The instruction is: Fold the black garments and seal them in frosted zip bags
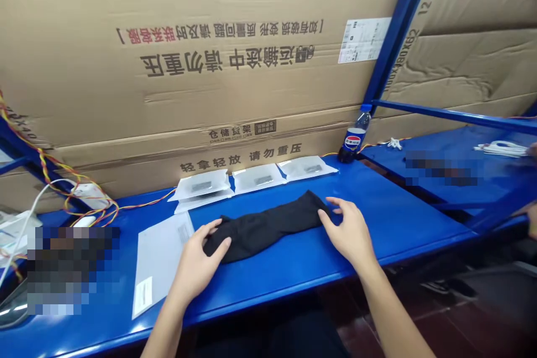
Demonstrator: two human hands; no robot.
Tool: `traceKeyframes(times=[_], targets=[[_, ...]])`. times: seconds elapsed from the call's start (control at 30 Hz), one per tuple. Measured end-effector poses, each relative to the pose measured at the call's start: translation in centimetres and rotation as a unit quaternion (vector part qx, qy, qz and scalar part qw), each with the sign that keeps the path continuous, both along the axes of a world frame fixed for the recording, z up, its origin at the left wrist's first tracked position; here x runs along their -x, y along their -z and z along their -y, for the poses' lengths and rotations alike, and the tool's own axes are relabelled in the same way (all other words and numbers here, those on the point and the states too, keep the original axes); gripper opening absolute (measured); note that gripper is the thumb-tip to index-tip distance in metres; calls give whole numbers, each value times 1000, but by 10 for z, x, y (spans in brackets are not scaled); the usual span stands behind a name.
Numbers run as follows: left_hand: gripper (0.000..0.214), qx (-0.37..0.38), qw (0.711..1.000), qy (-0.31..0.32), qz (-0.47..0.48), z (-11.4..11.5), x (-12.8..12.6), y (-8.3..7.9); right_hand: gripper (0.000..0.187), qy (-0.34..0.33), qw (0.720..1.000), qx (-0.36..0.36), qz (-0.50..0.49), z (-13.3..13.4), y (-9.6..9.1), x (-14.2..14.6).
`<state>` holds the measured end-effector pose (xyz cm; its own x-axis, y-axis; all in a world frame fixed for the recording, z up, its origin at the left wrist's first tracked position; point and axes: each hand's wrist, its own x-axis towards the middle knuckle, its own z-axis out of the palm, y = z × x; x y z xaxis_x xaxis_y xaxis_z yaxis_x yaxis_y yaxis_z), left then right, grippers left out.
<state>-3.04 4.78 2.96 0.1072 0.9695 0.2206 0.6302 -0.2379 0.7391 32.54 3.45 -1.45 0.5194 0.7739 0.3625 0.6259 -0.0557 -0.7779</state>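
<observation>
At the far left of the blue steel desk (pixel 377 224), a pixelated patch (pixel 71 271) hides whatever lies there, with a white cable (pixel 29 229) running past it. Behind it, near the back edge, sits a white power strip (pixel 90 196), trailing twisted yellow and red wires (pixel 54 173) along the desk.

Nearer the front edge lies a white sheet of paper (pixel 161 260) with a small label at its lower corner. The left hand (pixel 197 263) rests just beside it, open with the fingers spread and curved over the left end of a long folded black garment (pixel 260 229). The garment lies flat across the middle of the desk, between both hands. The right hand (pixel 348 232) is also open, its fingertips (pixel 329 204) touching the garment's right end; neither hand closes into a grip.

Along the back edge, three white flat packets (pixel 255 178) lie side by side, just behind the garment. Past them, in the back right corner, stands a Pepsi bottle (pixel 353 134) beside a blue shelf upright (pixel 398 28). Large cardboard sheets (pixel 210 67) stand behind the desk. Further right, a second blue desk (pixel 461 140) carries a white cable bundle (pixel 501 148) and another pixelated patch (pixel 440 168).
</observation>
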Motion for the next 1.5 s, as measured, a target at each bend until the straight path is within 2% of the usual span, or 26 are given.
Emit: traceKeyframes(times=[0.1,0.2,0.27,0.33,0.4,0.47,0.53,0.6,0.67,0.7,0.77,0.83,0.9,1.03,1.1,1.17,1.23,1.3,1.4,1.5], targets=[[40,-40,998,-9,36,-4,-4,-3,44,-41,999,-19,-9,-6,3,-2],[27,-134,986,-39,90,2,-12,-6,38,-66,992,-52,-96,-7,0,-4],[18,-175,975,-40,133,14,-12,-10,33,-114,979,-72,-155,-2,-2,-11],[14,-173,975,10,137,30,-6,-14,28,-170,966,-78,-179,9,-2,-23],[21,-136,982,91,94,47,3,-17,24,-206,964,-60,-155,21,0,-38],[29,-95,982,152,49,61,13,-19,25,-222,969,-29,-106,33,1,-50],[29,-77,982,169,47,67,17,-20,33,-217,974,-12,-66,42,0,-55],[23,-105,984,131,62,63,13,-21,34,-206,978,-22,-39,48,-5,-50],[19,-159,982,91,42,54,2,-21,26,-218,975,-31,-10,51,-14,-36],[18,-182,979,90,13,48,-5,-21,23,-239,971,-25,5,51,-19,-28],[18,-195,969,137,-63,39,-19,-20,18,-297,954,8,31,52,-27,-13],[23,-176,958,184,-136,35,-26,-19,17,-338,939,42,43,52,-33,-3],[26,-137,953,195,-186,34,-24,-20,21,-340,938,65,27,50,-35,-1],[34,-53,954,191,-223,36,0,-29,28,-303,950,73,-28,39,-33,-7],[35,-30,956,181,-228,34,11,-36,30,-300,952,55,4,30,-31,-6],[27,-10,961,152,-232,28,13,-42,41,-304,950,44,57,21,-29,-3],[27,-19,963,106,-246,18,5,-44,45,-316,942,51,100,11,-29,1],[29,-74,955,87,-273,3,-8,-42,39,-330,930,73,141,1,-31,3],[26,-156,925,163,-305,-20,-25,-32,33,-340,913,94,206,-12,-36,1],[20,-150,913,230,-302,-31,-27,-20,25,-349,901,81,244,-13,-40,-3]])
